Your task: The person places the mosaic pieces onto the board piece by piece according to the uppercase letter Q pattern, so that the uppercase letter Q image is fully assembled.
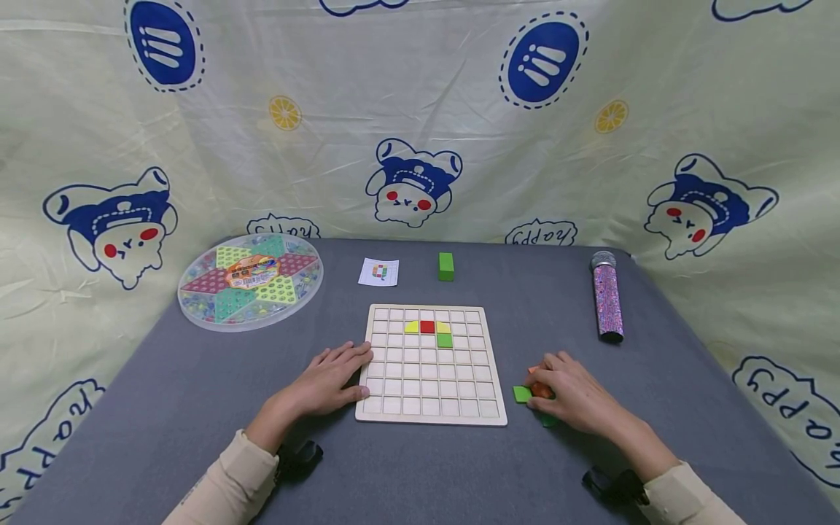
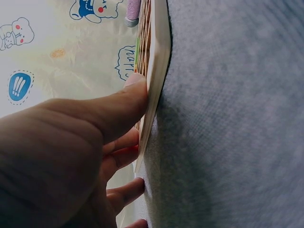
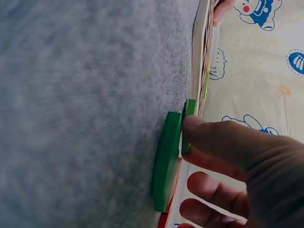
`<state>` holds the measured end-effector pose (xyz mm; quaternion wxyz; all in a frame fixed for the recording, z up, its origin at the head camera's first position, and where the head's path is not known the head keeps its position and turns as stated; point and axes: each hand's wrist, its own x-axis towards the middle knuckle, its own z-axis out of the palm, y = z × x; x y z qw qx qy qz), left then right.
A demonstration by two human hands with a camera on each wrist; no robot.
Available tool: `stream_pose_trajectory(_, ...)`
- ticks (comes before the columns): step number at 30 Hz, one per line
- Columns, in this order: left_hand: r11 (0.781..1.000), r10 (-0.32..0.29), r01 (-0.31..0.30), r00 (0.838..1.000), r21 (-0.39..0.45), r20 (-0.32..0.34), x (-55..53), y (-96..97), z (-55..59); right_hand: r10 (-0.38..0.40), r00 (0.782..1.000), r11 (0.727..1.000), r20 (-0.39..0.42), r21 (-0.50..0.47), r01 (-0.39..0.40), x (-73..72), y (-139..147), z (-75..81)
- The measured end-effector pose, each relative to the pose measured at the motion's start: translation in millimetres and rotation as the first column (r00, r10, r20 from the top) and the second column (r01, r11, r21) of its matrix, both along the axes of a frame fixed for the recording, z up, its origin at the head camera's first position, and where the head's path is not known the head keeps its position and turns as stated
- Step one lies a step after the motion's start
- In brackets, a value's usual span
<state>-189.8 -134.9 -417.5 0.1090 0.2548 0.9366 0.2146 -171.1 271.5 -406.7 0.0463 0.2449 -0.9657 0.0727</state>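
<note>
1. Head view: grid board [image 1: 429, 386], bearing two yellow pieces [image 1: 412, 328], one red square [image 1: 427, 327] and one green square [image 1: 445, 340] in its upper rows.
2. Left hand [image 1: 333, 380]: at the board's left edge, touching it, fingers extended, grasping nothing; some fingers half hidden behind the thumb in the left wrist view.
3. Right hand [image 1: 572, 391]: right of the board, pinching a light-green tile [image 1: 521, 394], partly thumb-covered.
4. Dark-green piece [image 3: 166, 161], orange pieces [image 1: 541, 391]: right of the board, largely obscured by that hand; orange count uncertain.
5. Printed card [image 1: 378, 272], green block [image 1: 446, 267]: beyond the board; card's pattern too small to read.
6. Sleeves [image 1: 230, 474]: nearer than the board, cut off by the frame.
</note>
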Motion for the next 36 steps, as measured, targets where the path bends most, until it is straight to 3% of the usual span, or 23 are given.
stream_pose_trajectory(7, 1.000, 0.004, -0.004, 1.000, -0.001, 0.007, -0.1, 0.8, 0.3, 0.038, 0.998, 0.998, -0.040, -0.047, -0.040, -4.4, -8, 4.1)
stream_pose_trajectory(20, 1.000, 0.004, -0.004, 1.000, -0.006, 0.006, -0.2, 0.2, 0.0, 0.048, 0.997, 0.998, -0.065, -0.040, -0.051, -29.6, -50, 16.5)
stream_pose_trajectory(36, 1.000, 0.000, 0.000, 1.000, 0.001, -0.002, -1.2, -1.1, -0.7, 0.053, 0.998, 0.998, 0.038, -0.026, -0.052, -56.1, -95, 17.1)
